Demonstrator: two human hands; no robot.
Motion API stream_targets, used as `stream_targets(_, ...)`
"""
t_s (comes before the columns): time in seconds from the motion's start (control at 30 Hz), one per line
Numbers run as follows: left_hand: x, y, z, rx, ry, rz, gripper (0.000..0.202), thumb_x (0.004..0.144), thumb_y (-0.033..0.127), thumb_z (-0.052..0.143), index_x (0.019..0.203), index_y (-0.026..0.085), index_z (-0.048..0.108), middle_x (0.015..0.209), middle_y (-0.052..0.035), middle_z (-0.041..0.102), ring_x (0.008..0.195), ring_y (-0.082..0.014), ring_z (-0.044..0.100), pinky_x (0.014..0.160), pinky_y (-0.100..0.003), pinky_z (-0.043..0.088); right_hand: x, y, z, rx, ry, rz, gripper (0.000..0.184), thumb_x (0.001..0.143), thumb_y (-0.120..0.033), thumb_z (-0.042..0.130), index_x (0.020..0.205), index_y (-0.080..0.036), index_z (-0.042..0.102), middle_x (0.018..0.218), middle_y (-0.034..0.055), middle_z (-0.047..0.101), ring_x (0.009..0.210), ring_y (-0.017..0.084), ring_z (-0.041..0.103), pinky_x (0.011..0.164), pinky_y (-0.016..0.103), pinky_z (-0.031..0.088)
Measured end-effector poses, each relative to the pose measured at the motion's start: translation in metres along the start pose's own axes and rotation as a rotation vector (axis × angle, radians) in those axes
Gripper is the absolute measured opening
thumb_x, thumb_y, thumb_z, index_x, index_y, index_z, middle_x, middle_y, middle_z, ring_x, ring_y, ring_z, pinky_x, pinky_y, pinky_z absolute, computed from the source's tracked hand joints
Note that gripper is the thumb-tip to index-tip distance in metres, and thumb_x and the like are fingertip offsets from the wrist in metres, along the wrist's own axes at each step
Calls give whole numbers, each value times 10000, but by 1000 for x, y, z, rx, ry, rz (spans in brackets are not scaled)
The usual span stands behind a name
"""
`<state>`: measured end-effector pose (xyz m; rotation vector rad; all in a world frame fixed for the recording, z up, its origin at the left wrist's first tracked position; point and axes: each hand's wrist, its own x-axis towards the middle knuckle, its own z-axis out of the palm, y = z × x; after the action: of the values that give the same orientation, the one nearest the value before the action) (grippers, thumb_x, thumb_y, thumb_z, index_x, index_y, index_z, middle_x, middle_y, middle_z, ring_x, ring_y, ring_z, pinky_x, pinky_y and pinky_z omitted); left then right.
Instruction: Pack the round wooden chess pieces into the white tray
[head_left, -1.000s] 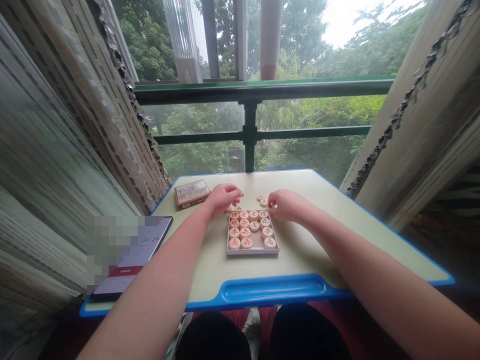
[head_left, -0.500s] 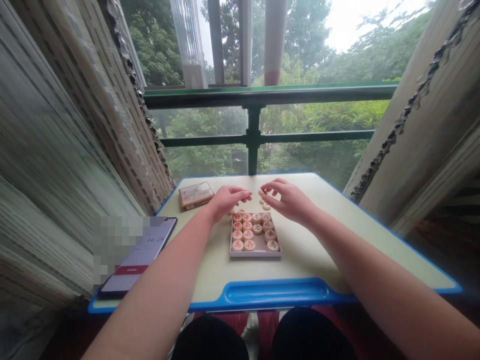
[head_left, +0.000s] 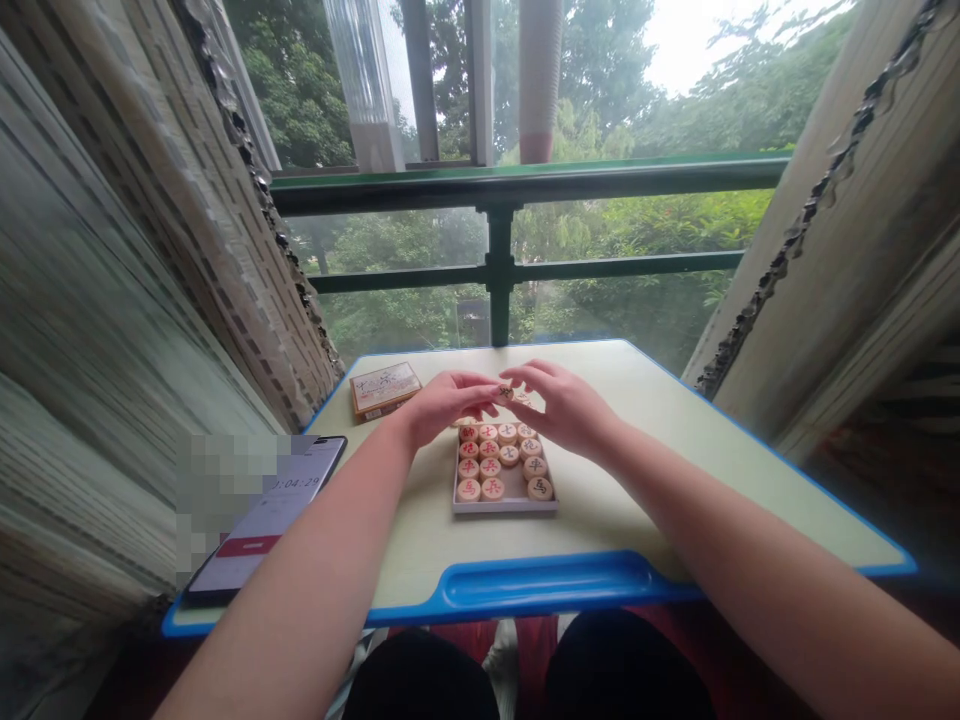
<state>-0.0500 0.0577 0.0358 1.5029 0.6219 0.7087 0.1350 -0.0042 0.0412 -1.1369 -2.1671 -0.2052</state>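
A Chinese chess piece [head_left: 506, 393] with dark writing is held between the fingertips of both hands, above the far side of a shallow box tray. My left hand [head_left: 454, 405] pinches it from the left, its fingers together. From the right, my right hand [head_left: 559, 400] closes thumb and fingers around it. Below, the white box tray [head_left: 504, 507] holds round wooden pieces: red-lettered ones [head_left: 491, 489] in two left columns, dark-lettered ones [head_left: 539, 489] to the right. A gap shows in the third column's front half. Loose pieces behind the tray are mostly hidden by my hands.
The box lid [head_left: 385, 388] lies at the far left of the pale folding table [head_left: 675, 480]. A phone [head_left: 270, 525] with a timer showing lies by the left edge. The table's blue front edge has a molded trough [head_left: 551, 580]. A green window railing [head_left: 525, 185] and curtains stand beyond.
My right hand has moved left with the piece from the loose ones behind the tray. It now meets my left hand at the piece. The tray's contents look the same.
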Motion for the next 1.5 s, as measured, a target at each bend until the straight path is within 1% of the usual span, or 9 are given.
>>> stream_targets(0.2, 0, 1, -3, -22, 62, -25, 303, 611, 275, 752, 875, 143, 683, 823, -78, 690, 684, -116, 603, 651, -244, 426, 1, 0, -2, -29, 26, 96, 176, 814, -248, 530, 933, -161, 626, 892, 76, 627, 767, 156, 566, 698, 269, 438)
stream_targets(0.33, 1, -2, -3, 16, 72, -61, 300, 611, 290, 754, 857, 140, 674, 814, -76, 692, 678, -110, 595, 663, -246, 429, 1, 0, -2, -21, 8, 80, 194, 811, -255, 532, 947, -160, 633, 894, 76, 630, 758, 150, 566, 693, 261, 437)
stream_targets(0.57, 0, -1, -2, 79, 36, -83, 319, 604, 303, 756, 868, 141, 679, 801, -59, 680, 685, -107, 578, 648, -236, 411, 0, -2, 0, -23, 10, 69, 181, 796, -298, 565, 904, -182, 649, 875, 58, 623, 741, 142, 559, 662, 250, 431)
stream_targets(0.7, -1, 1, 0, 92, 31, -93, 304, 602, 301, 751, 843, 130, 683, 802, -71, 686, 676, -110, 577, 634, -233, 410, 1, -5, -3, -49, -1, 133, 168, 772, -301, 578, 868, -183, 650, 849, 50, 611, 720, 138, 545, 638, 246, 411)
stream_targets(0.8, 2, 0, 0, 83, 120, -84, 259, 630, 316, 717, 792, 119, 674, 757, -76, 689, 622, -96, 564, 607, -228, 403, 2, -8, -9, -55, -101, 185, 174, 750, -313, 586, 851, -187, 650, 841, 42, 605, 709, 134, 535, 639, 245, 397)
stream_targets(0.93, 5, -2, -5, 57, 279, -6, 224, 641, 299, 677, 764, 112, 659, 683, -59, 672, 562, -85, 539, 558, -220, 378, 3, -13, -14, -31, -381, 208, 202, 705, -333, 610, 842, -194, 660, 828, 29, 605, 692, 134, 525, 612, 239, 375)
stream_targets(1.07, 4, -1, -7, 40, 308, 30, 235, 646, 313, 654, 770, 113, 654, 675, -49, 661, 545, -81, 527, 537, -217, 363, 3, -18, -14, -37, -523, 197, 209, 695, -335, 611, 838, -192, 668, 850, 37, 612, 688, 133, 522, 585, 230, 355)
stream_targets(1.3, 5, -1, -2, 49, 254, 13, 229, 641, 315, 654, 744, 111, 647, 664, -46, 641, 556, -81, 512, 543, -221, 361, 2, -18, -12, -91, -581, 195, 239, 704, -389, 599, 847, -213, 675, 874, 45, 628, 683, 138, 527, 557, 229, 331)
stream_targets(1.5, 4, 1, -3, 80, 252, 11, 241, 638, 332, 664, 736, 113, 650, 660, -46, 639, 560, -83, 511, 535, -221, 347, 2, -19, -11, -83, -588, 176, 191, 706, -323, 580, 822, -204, 675, 838, 42, 635, 662, 131, 519, 542, 224, 323)
